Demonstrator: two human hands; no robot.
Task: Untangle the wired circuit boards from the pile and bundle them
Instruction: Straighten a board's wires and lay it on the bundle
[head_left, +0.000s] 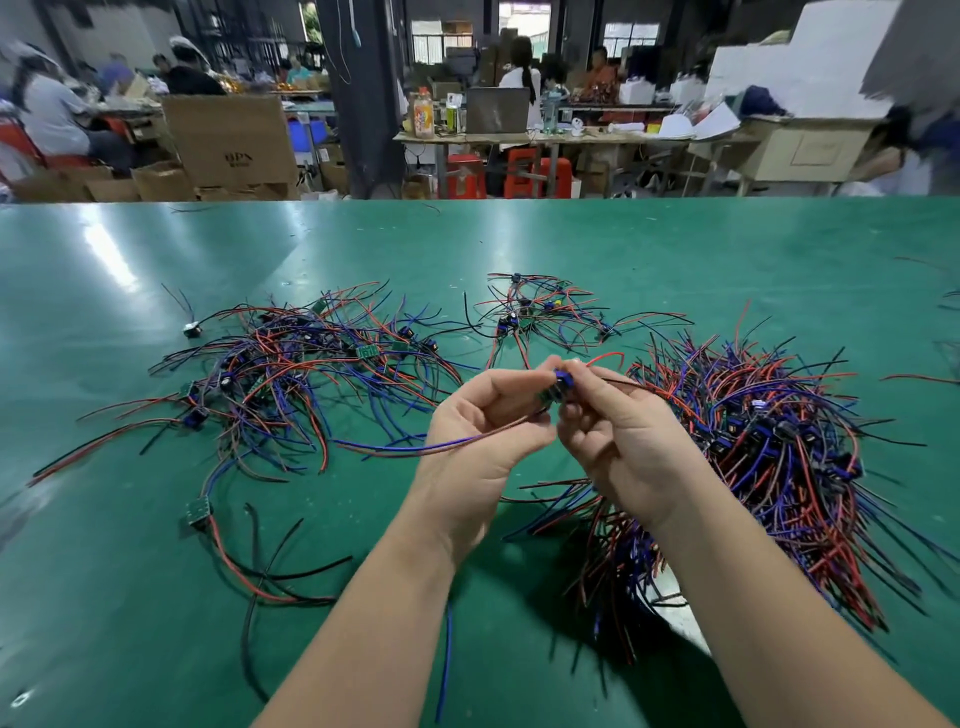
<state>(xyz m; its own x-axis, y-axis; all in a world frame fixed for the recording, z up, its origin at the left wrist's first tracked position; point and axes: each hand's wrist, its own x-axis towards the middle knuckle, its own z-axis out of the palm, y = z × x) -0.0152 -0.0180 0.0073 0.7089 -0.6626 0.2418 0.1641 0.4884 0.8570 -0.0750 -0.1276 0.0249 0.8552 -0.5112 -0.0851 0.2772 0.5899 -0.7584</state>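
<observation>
- Above the green surface (467, 249), the left hand (483, 431) and right hand (618, 431) meet, both pinching one wired circuit board (557, 387).
- Its blue and red wires (395, 447) trail out past the left hand.
- A black lead (631, 383) runs towards the dense pile (769, 441) beside the right hand.
- The step appears to be untangling; next, that lead likely needs drawing clear.

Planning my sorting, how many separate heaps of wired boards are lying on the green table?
3: a loose heap on the left, a small heap far middle, a dense heap on the right. Stray boards lie apart.
</observation>
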